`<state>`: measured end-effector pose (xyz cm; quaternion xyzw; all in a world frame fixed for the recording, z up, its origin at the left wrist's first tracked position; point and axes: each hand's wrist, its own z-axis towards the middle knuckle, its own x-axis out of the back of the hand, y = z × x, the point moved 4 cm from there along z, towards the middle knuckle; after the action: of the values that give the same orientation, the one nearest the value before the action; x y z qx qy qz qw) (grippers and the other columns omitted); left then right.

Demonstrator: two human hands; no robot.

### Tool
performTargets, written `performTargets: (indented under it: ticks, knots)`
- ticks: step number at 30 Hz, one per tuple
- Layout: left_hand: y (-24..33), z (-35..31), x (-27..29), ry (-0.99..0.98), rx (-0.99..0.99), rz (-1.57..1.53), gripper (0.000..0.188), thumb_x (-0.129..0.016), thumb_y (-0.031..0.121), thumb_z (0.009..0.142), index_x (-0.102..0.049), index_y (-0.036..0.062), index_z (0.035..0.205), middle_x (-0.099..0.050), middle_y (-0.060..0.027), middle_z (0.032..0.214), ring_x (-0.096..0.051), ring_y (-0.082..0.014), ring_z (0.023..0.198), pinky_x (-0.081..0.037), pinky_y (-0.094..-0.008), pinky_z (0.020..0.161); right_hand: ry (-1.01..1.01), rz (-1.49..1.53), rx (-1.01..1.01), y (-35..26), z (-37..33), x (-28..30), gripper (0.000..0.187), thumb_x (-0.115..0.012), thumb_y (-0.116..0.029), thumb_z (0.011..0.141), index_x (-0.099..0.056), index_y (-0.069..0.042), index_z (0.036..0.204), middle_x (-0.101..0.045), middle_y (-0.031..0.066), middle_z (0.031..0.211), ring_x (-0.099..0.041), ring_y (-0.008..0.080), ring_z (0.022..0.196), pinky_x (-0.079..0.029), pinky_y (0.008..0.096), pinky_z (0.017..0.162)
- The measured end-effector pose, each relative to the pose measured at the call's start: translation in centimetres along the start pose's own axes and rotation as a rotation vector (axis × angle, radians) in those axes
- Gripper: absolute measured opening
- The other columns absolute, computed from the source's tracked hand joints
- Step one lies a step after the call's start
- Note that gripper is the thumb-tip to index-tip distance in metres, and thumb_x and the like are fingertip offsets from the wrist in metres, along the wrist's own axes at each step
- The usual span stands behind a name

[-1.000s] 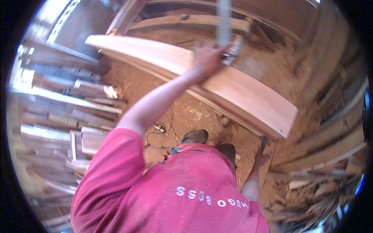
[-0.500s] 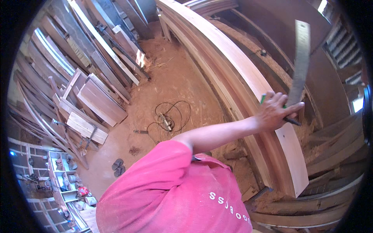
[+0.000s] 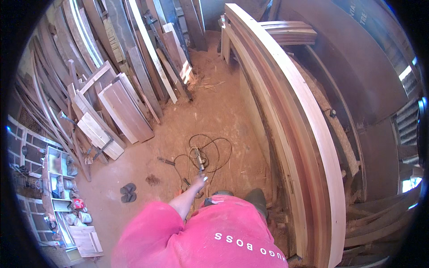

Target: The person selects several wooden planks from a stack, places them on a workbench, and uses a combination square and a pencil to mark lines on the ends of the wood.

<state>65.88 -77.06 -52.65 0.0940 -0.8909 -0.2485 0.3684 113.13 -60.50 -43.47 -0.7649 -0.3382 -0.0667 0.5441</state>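
Left hand [image 3: 199, 180] hangs low above coiled cable [image 3: 203, 156] on sawdust floor [image 3: 223, 111], beside stacked curved planks [image 3: 295, 134]; finger state unreadable.

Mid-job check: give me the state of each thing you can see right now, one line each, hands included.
left hand: hanging low over the floor, grip too small to tell
right hand: out of view
long planks: stacked on edge at the right, curved by the lens
black cable: lying in loose loops on the sawdust floor
boards: leaning against the left wall
sandals: a pair, side by side on the floor
shelf unit: holding small containers
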Motion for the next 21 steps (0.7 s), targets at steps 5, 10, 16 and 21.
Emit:
performTargets:
  ticks: [5, 10, 16, 21]
  knots:
    - [-6.9, 2.7, 1.0, 0.196, 0.365, -0.179, 0.068, -0.041, 0.057, 0.103, -0.068, -0.0037, 0.116, -0.071, -0.0294, 0.106, -0.070, -0.0438, 0.097, -0.052, -0.0548, 0.084, 0.201, 0.063, 0.154, -14.8, 9.4, 1.9, 0.024, -0.074, -0.016, 0.094, -0.067, 0.000, 0.110, -0.066, 0.0031, 0.092, -0.062, 0.0116, 0.086, -0.052, 0.0290, 0.079]
    - [6.7, 7.7, 5.0, 0.159, 0.319, -0.216, 0.073, -0.039, 0.060, 0.102, -0.064, -0.0050, 0.126, -0.072, -0.0289, 0.100, -0.071, -0.0401, 0.100, -0.053, -0.0514, 0.085, 0.164, 0.108, 0.382, -31.7, 18.2, -0.6, 0.021, -0.070, -0.013, 0.097, -0.068, 0.001, 0.112, -0.068, 0.0041, 0.097, -0.064, 0.0121, 0.090, -0.052, 0.0272, 0.081]
    - [33.5, 8.5, 16.5, 0.192, -0.571, -0.615, 0.057, -0.039, 0.039, 0.107, -0.049, 0.0008, 0.147, -0.068, -0.0214, 0.115, -0.068, -0.0284, 0.098, -0.052, -0.0419, 0.086, -0.257, 0.263, 0.323, -47.5, 29.4, -11.7, 0.037, -0.058, -0.030, 0.105, -0.066, 0.002, 0.122, -0.071, 0.0144, 0.114, -0.068, 0.0189, 0.103, -0.056, 0.0340, 0.090]
    - [48.0, 8.6, 24.6, 0.129, -1.291, -0.279, 0.046, -0.046, 0.016, 0.100, -0.054, 0.0036, 0.144, -0.063, -0.0181, 0.116, -0.065, -0.0322, 0.100, -0.050, -0.0406, 0.097, -0.767, 0.623, 0.184, -59.5, 35.1, -19.5, 0.065, -0.045, -0.050, 0.107, -0.046, 0.002, 0.146, -0.063, 0.0209, 0.132, -0.061, 0.0246, 0.118, -0.050, 0.0373, 0.101]
